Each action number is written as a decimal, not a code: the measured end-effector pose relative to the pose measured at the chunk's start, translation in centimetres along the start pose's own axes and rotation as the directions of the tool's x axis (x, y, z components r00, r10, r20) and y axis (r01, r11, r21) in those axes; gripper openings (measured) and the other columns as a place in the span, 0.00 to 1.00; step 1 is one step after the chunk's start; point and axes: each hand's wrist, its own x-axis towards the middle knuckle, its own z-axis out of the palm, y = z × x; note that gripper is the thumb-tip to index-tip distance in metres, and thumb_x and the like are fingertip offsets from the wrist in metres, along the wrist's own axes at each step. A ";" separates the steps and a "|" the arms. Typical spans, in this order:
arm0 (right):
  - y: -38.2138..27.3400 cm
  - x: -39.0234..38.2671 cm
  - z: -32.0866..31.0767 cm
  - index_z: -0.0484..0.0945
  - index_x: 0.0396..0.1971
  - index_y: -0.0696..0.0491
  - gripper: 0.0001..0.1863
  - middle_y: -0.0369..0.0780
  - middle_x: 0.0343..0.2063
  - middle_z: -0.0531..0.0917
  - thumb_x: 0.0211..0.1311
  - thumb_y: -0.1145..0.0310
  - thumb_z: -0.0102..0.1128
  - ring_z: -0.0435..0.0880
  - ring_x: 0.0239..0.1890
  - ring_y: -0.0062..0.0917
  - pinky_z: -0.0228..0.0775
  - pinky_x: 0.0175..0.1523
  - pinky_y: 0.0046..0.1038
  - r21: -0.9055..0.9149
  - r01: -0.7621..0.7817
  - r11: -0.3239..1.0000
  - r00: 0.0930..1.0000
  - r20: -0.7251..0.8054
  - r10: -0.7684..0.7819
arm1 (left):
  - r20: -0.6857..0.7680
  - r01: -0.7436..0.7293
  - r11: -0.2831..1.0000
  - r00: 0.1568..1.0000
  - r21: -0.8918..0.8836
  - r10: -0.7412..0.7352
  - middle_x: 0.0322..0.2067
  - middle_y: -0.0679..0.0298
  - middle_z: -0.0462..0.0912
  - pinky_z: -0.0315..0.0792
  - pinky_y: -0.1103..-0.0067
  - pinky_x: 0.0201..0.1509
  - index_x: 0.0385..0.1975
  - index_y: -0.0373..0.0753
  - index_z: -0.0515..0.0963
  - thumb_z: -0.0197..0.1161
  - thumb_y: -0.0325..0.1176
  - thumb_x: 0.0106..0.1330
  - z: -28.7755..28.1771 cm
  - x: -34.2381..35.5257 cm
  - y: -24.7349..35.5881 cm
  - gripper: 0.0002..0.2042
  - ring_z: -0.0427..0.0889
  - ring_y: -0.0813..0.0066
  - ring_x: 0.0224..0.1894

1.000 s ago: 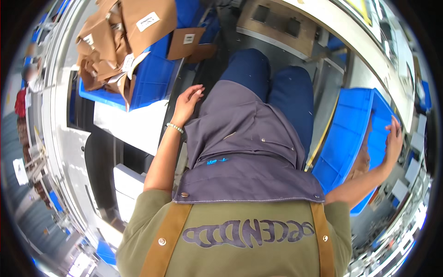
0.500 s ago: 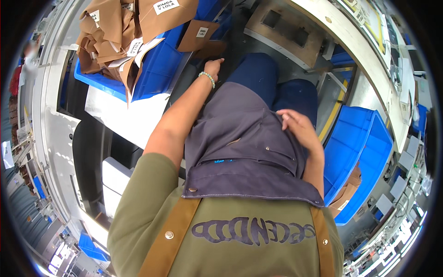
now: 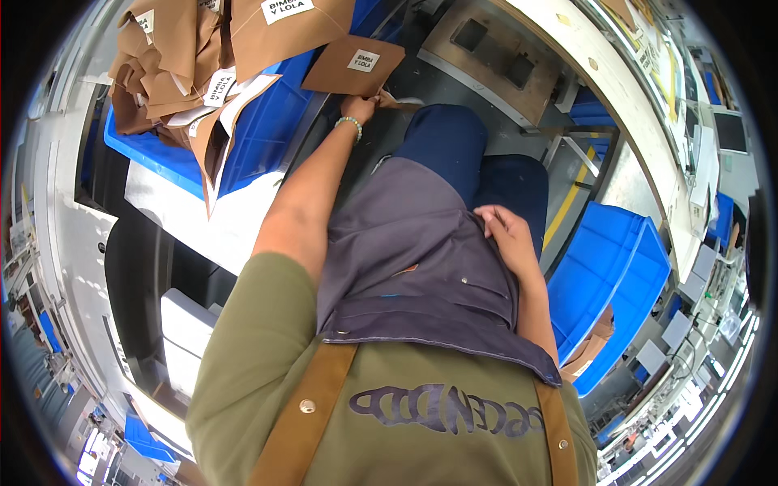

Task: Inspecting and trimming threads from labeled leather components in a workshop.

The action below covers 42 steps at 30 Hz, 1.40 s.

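Observation:
My left hand (image 3: 361,105), wearing a bead bracelet, reaches to the upper left and is closed on the lower edge of a brown flat piece (image 3: 332,71) with a white label. The piece lies beside a blue bin (image 3: 267,134) piled with similar brown pieces (image 3: 203,49); part of my grip is hidden. My right hand (image 3: 506,231) rests over the grey apron (image 3: 405,227) on my lap, loosely bent with fingers apart and nothing visible in them.
A second blue bin (image 3: 616,267) with some brown material stands at my right. A white surface (image 3: 186,219) lies under the left bin. A wooden board (image 3: 486,61) with two cut-outs is beyond my knees, and a pale worktop edge (image 3: 583,57) curves at the right.
My left hand has moved up from beside my lap and taken hold of the brown piece. My right hand has left the right bin and come onto my lap.

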 end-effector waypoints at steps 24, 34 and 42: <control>-11.8 -1.6 -1.4 0.80 0.49 0.57 0.26 0.45 0.40 0.86 0.44 0.85 0.57 0.87 0.38 0.40 0.78 0.42 0.30 -0.505 0.616 0.605 0.576 -0.235 -0.783 | -0.119 -0.234 0.299 0.927 -0.925 0.357 0.65 0.61 0.55 0.74 0.73 0.61 0.58 0.36 0.70 0.59 0.28 0.71 -13.5 -31.7 15.4 0.17 0.68 0.70 0.64; -7.8 -1.1 -1.6 0.80 0.44 0.62 0.10 0.42 0.32 0.86 0.65 0.77 0.54 0.80 0.35 0.13 0.72 0.41 0.21 -0.102 0.465 0.880 0.858 -0.194 -0.476 | -0.587 -0.304 0.790 0.540 0.532 0.603 0.47 0.51 0.79 0.67 0.61 0.58 0.58 0.31 0.71 0.65 0.38 0.63 -25.0 -20.7 13.0 0.26 0.75 0.54 0.55; -6.8 -0.2 0.3 0.80 0.42 0.60 0.10 0.32 0.34 0.82 0.70 0.70 0.55 0.77 0.36 0.10 0.69 0.43 0.17 0.283 0.268 0.921 0.962 -0.032 -0.270 | -0.475 -0.177 0.773 0.698 0.610 0.535 0.27 0.53 0.83 0.77 0.63 0.36 0.33 0.37 0.76 0.60 0.31 0.63 -26.0 -15.6 7.7 0.05 0.84 0.53 0.32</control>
